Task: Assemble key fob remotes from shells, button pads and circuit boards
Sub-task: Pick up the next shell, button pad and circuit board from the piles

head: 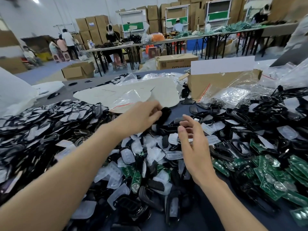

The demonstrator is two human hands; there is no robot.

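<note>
An open cardboard box point(221, 84) sits at the far right of the worktable, with crumpled clear plastic bags point(236, 95) lying against it and a white sheet point(133, 92) spread just to its left. Beyond, an open carton point(78, 70) rests on the floor. A seated worker point(111, 37) faces a long folding table point(116, 48), and stacked brown boxes point(93, 25) line the back wall.

I count two bare hands: left hand point(143, 114), right hand point(195, 147). One black oval plastic shell point(164, 115) pinched in left hand. Loose black plastic shells point(41, 124): heaps, beyond my counting. Translucent white rubber button pads point(127, 155): dozens. Green circuit boards point(270, 185): dozens. Open brown cardboard box point(216, 84) near heaps: one. Background people point(111, 35): at least six.
</note>
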